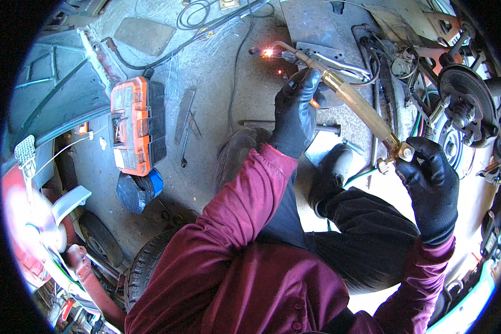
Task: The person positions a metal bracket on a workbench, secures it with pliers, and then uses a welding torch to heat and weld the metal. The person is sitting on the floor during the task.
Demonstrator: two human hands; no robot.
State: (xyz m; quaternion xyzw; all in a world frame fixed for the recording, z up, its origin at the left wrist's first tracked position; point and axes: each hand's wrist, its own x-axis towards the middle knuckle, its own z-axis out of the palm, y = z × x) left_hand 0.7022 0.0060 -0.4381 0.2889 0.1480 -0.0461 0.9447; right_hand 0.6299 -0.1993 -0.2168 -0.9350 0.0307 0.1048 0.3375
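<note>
Maroon-sleeved right hand (428,178) grips long brass gas torch (353,103) at its valve end; left hand (296,108) steadies the neck, aiming the far flame (268,52) at grey metal bracket (317,53).

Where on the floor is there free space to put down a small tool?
Bare concrete lies between the orange case and the torch that the left hand and right hand hold. Crowded: cables at the top, wheel hub on the right.

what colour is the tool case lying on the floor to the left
Orange with black trim: the tool case shows clearly in the head view.
</note>
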